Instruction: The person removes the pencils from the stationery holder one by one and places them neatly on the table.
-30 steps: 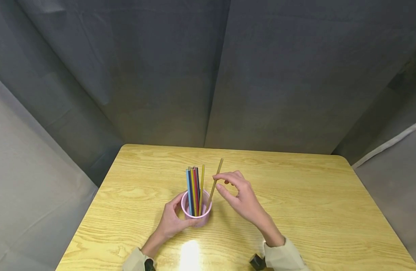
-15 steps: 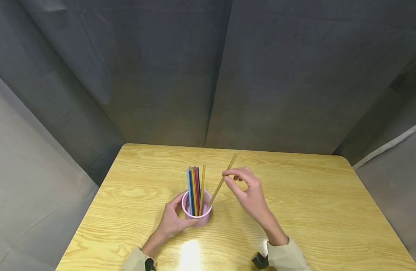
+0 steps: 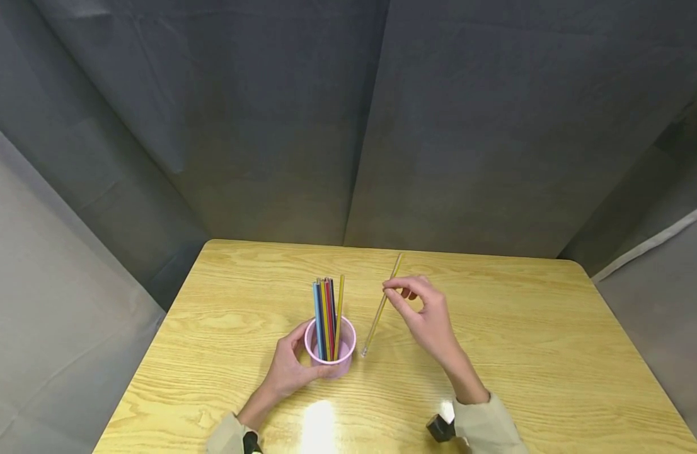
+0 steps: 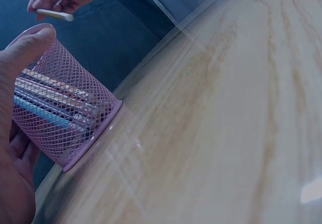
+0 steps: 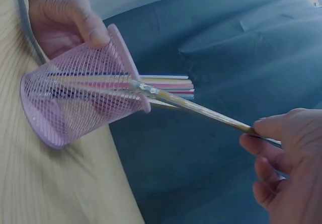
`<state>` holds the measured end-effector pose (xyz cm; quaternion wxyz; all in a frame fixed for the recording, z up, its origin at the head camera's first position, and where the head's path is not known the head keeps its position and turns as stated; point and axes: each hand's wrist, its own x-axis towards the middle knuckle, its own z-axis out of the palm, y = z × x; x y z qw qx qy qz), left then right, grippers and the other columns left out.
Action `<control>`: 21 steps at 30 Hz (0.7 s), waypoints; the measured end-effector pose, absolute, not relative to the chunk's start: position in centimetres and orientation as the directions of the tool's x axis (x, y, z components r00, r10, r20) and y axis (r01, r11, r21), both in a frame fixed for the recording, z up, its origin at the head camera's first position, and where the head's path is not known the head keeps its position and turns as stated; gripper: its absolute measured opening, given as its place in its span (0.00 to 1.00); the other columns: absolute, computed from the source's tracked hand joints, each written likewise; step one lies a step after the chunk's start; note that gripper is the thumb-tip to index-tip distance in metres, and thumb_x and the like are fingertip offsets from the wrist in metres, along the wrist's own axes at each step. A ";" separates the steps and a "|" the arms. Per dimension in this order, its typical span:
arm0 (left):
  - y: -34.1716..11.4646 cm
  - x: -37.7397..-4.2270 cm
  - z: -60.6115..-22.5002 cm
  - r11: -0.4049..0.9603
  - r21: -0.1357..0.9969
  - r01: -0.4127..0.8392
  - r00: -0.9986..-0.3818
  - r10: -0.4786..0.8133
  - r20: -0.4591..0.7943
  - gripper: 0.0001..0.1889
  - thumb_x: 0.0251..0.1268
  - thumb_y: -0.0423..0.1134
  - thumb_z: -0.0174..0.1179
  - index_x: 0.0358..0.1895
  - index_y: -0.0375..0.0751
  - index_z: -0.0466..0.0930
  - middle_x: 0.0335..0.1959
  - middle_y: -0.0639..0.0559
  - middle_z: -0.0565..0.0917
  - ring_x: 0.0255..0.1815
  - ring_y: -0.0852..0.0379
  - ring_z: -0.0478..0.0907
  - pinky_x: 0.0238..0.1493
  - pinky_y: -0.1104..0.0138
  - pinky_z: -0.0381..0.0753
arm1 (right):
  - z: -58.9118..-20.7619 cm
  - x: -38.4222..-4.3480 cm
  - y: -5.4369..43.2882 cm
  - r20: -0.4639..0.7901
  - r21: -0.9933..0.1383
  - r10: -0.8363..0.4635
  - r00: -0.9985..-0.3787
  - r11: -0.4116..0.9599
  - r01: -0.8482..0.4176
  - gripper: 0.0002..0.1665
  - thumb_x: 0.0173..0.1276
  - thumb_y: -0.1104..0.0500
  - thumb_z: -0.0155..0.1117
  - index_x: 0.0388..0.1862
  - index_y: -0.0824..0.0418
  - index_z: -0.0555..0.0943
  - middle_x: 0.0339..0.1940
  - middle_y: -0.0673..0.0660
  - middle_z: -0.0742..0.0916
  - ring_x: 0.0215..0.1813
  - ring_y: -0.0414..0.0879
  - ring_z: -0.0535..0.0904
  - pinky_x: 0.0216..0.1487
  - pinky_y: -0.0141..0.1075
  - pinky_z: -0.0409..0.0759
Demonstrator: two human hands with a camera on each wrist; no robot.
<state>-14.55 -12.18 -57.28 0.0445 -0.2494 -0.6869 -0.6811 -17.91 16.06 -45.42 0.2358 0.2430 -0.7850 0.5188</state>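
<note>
My left hand grips a pink mesh pencil cup near its rim, thumb on the near side. The cup stands upright on the table. Several coloured pencils, light blue, dark, yellow and red, lean together at its left side, with one yellow pencil a little apart. To the right, my right hand pinches a thin yellow pencil between thumb and fingertips, slanted with its silvery end down. That silvery end is outside the cup, just right of the rim in the head view.
The wood-grain table spreads around the cup, with a bright light reflection near its front. Dark grey curtains hang behind it and paler cloth at the left. A black wrist device sits by my right sleeve.
My right hand has moved right and slightly away from me, drawing the yellow pencil out of the cup. The left hand and cup have stayed in place.
</note>
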 end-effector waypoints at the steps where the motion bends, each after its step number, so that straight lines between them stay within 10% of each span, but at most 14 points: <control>1: -12.2 -14.5 -57.3 -0.052 0.914 0.402 -0.872 0.282 0.400 0.47 0.45 0.28 0.83 0.74 0.38 0.72 0.67 0.39 0.80 0.67 0.46 0.78 0.74 0.63 0.75 | -45.6 -18.0 16.1 0.607 -0.704 -0.149 -0.781 0.354 -0.615 0.12 0.67 0.71 0.72 0.45 0.57 0.90 0.38 0.51 0.90 0.38 0.44 0.76 0.39 0.38 0.77; 21: -12.3 -14.7 -57.2 -0.021 0.918 0.397 -0.879 0.278 0.386 0.48 0.44 0.29 0.83 0.74 0.37 0.71 0.67 0.38 0.80 0.67 0.47 0.79 0.73 0.65 0.75 | -50.4 -19.5 15.4 0.221 -0.752 -0.323 -0.920 0.545 -0.372 0.06 0.71 0.67 0.70 0.45 0.60 0.88 0.36 0.51 0.89 0.36 0.46 0.78 0.35 0.31 0.76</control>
